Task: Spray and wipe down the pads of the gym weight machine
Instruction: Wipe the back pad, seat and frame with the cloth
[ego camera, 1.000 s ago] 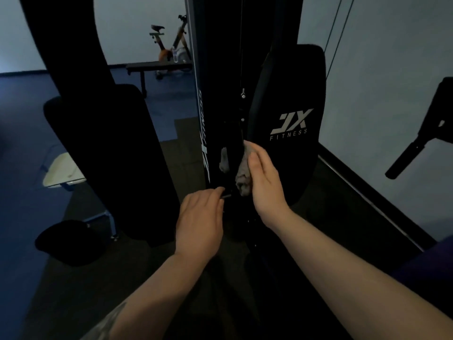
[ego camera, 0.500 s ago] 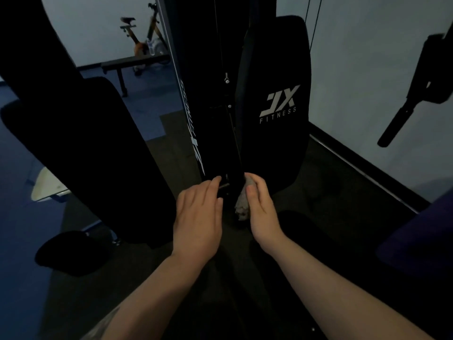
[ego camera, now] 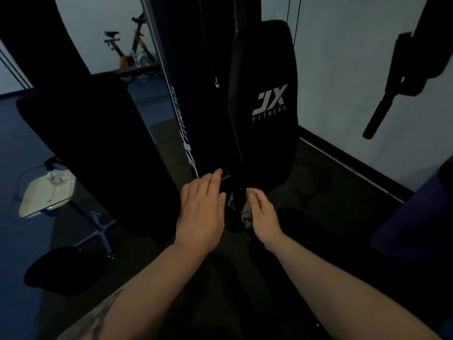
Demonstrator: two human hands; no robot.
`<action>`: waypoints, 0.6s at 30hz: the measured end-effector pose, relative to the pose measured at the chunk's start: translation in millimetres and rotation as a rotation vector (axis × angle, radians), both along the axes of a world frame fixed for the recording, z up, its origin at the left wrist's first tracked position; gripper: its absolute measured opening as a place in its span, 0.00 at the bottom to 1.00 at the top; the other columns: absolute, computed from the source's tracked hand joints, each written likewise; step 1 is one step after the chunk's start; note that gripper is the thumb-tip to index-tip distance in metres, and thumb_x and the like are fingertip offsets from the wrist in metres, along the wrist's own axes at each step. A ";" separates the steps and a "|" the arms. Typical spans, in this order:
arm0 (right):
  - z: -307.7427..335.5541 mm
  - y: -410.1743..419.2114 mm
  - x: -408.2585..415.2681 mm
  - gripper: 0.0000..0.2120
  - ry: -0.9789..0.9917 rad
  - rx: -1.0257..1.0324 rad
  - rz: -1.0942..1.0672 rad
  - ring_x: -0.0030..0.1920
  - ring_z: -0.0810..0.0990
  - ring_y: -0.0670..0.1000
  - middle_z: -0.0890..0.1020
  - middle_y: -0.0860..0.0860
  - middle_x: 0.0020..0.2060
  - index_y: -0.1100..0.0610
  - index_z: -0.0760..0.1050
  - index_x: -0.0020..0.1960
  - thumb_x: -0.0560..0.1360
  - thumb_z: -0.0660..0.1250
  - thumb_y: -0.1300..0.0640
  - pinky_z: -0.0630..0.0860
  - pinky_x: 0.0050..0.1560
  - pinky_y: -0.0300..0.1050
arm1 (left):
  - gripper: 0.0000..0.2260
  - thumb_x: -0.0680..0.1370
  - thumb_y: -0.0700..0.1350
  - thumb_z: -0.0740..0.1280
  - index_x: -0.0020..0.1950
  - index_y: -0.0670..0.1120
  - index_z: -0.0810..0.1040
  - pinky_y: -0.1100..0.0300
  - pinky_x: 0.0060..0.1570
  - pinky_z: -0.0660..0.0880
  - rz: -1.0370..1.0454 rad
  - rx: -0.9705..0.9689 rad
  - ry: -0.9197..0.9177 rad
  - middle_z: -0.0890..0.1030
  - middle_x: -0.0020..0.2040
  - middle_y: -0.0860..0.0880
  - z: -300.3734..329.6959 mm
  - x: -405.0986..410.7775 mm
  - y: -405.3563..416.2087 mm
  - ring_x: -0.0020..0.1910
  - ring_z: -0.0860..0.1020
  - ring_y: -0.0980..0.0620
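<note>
Two black pads hang on the weight machine: a large one at the left and a right one printed "JX FITNESS". Between them runs the black upright frame. My right hand presses a grey cloth against the lower end of the frame, just below the right pad. My left hand lies flat with fingers together, its fingertips on a small black part of the frame. No spray bottle is in view.
A small white-topped stool on blue legs stands at the left. A black round object lies on the floor below it. A black handle hangs at the right by the wall. An exercise bike stands far back.
My right hand has slid the cloth down the frame, from beside the right pad to below its lower edge. My left hand stays by the frame.
</note>
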State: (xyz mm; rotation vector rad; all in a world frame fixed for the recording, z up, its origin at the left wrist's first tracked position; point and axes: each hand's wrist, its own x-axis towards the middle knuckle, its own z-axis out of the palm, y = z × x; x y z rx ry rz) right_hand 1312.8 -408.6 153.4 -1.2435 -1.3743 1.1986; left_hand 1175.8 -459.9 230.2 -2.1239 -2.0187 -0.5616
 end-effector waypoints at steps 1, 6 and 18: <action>5.4 4.0 0.9 0.12 0.026 -0.034 0.003 0.58 0.79 0.44 0.82 0.45 0.55 0.46 0.75 0.61 0.83 0.55 0.48 0.74 0.65 0.50 | 0.22 0.82 0.51 0.50 0.76 0.47 0.59 0.56 0.68 0.58 0.002 -0.003 -0.002 0.70 0.68 0.49 -0.3 0.0 0.4 0.66 0.67 0.50; 32.6 -7.3 -9.9 0.13 0.206 -0.069 -0.027 0.52 0.79 0.36 0.80 0.37 0.52 0.42 0.73 0.62 0.84 0.52 0.47 0.76 0.51 0.32 | 0.22 0.81 0.50 0.51 0.75 0.46 0.60 0.53 0.67 0.61 0.033 -0.015 0.020 0.71 0.67 0.48 -3.0 1.3 3.5 0.65 0.68 0.49; 54.9 -25.5 -43.6 0.16 0.853 -0.591 -0.327 0.57 0.77 0.53 0.76 0.56 0.62 0.52 0.69 0.71 0.84 0.54 0.52 0.76 0.56 0.47 | 0.23 0.81 0.50 0.52 0.75 0.45 0.60 0.52 0.67 0.59 -0.021 -0.015 0.011 0.70 0.68 0.45 -0.8 -2.4 2.5 0.65 0.67 0.47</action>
